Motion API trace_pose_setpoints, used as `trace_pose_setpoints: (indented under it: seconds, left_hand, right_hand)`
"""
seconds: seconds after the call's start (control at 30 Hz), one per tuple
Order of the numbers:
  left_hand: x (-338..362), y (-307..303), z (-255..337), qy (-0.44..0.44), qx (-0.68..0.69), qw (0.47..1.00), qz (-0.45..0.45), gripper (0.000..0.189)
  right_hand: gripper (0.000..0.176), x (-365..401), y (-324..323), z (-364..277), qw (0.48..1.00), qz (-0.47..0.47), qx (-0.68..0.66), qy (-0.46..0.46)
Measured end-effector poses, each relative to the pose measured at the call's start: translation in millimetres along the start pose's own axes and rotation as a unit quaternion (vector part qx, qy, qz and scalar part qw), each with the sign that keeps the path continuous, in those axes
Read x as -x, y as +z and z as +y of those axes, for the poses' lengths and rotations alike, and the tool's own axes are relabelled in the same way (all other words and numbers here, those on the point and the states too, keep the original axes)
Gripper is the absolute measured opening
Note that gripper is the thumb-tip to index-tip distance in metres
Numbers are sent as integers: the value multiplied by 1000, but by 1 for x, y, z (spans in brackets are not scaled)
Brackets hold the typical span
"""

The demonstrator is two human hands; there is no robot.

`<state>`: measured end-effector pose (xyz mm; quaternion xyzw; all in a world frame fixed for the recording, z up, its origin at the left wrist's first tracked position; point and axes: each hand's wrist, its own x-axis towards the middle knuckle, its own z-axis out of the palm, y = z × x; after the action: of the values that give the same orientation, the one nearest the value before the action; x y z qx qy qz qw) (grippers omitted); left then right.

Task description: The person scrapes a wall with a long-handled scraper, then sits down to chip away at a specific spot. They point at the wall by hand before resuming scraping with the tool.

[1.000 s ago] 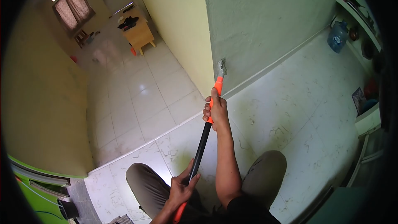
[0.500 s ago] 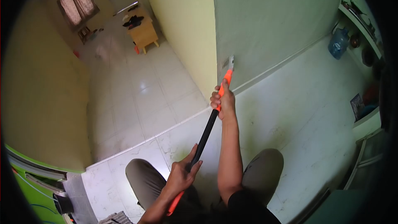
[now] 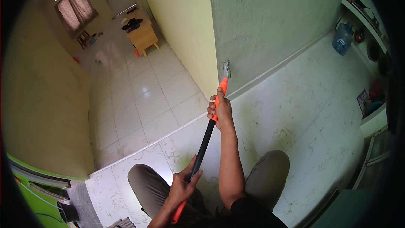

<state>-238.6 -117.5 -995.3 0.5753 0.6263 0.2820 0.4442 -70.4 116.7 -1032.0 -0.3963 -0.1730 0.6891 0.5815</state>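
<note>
Both of my hands hold a long-handled scraper (image 3: pixel 205 145) with a black shaft, orange grip sections and a metal head. My right hand (image 3: pixel 221 112) is closed round the upper orange section, its thumb lying along the handle. Lower down, my left hand (image 3: pixel 182 187) wraps the black shaft near the orange butt end, between my knees. The metal head (image 3: pixel 226 71) is at the grey-green wall (image 3: pixel 270 25), over a small rough dark patch close to the corner; firm contact cannot be made out.
Left of the corner, a tiled passage leads to a wooden table (image 3: pixel 143 34) and a curtained window (image 3: pixel 76 8). A blue water jug (image 3: pixel 342 39) stands by shelves (image 3: pixel 366 21) at right. A black bucket (image 3: pixel 68 212) is at lower left, and a raised edge (image 3: pixel 147 145) crosses the floor.
The scraper head has shifted left and slightly down, from beside the rough patch to over it. My right hand has moved the same way. The view has shifted a little too.
</note>
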Motion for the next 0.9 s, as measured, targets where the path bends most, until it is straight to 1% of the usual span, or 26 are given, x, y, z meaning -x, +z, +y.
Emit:
trace_pose_setpoints:
  seconds: [0.07, 0.17, 0.3, 0.37, 0.4, 0.43, 0.47, 0.5, 0.53, 0.6, 0.63, 0.73, 0.83, 0.9]
  left_hand:
    - [-2, 3, 1, 3, 12, 1000, 3, 58]
    - [-2, 4, -2, -18, 1, 1000, -7, 57]
    - [-6, 7, 4, -6, 18, 1000, -3, 55]
    - [-13, 11, -1, 10, 31, 999, -4, 53]
    - [-18, 19, -8, 50, 18, 999, 11, 54]
    - [-23, 28, -16, 89, 5, 996, 28, 54]
    - [-16, 31, -8, 26, 31, 999, 6, 55]
    - [-16, 32, -15, 14, 46, 999, -3, 56]
    - [-22, 26, -6, 19, 21, 1000, -9, 56]
    - [-10, 10, 9, 8, -19, 1000, -15, 56]
    - [-12, 13, -5, 107, -7, 994, 25, 58]
    - [-4, 5, 20, 1, -56, 998, -13, 58]
    - [-1, 14, 23, -20, -29, 999, -9, 57]
    - [-2, 19, 17, 2, -2, 1000, 3, 57]
  right_hand:
    - [57, 0, -3, -1, 1000, -4, 3, -2]
    - [57, 1, -3, -3, 1000, 2, 9, 1]
    - [58, 1, -1, -7, 999, 33, 32, 6]
    - [59, -9, -5, -7, 997, 44, 62, 1]
    - [58, -9, -7, -10, 997, 33, 68, 10]
    - [56, -14, -7, -10, 997, 18, 71, -1]
    - [55, -7, -13, -9, 997, 21, 70, -10]
    - [52, -9, -17, -4, 999, 12, 47, -5]
    - [53, -7, -13, -8, 999, 13, 34, 7]
    - [54, -6, -13, -5, 1000, 6, -2, -3]
    - [54, -5, -14, 0, 1000, 4, -5, 2]
    - [54, -4, -10, -7, 1000, 8, 4, -1]
    - [54, -1, -9, -9, 999, 20, 35, -3]
    - [54, 1, -8, -13, 999, 24, 47, -2]
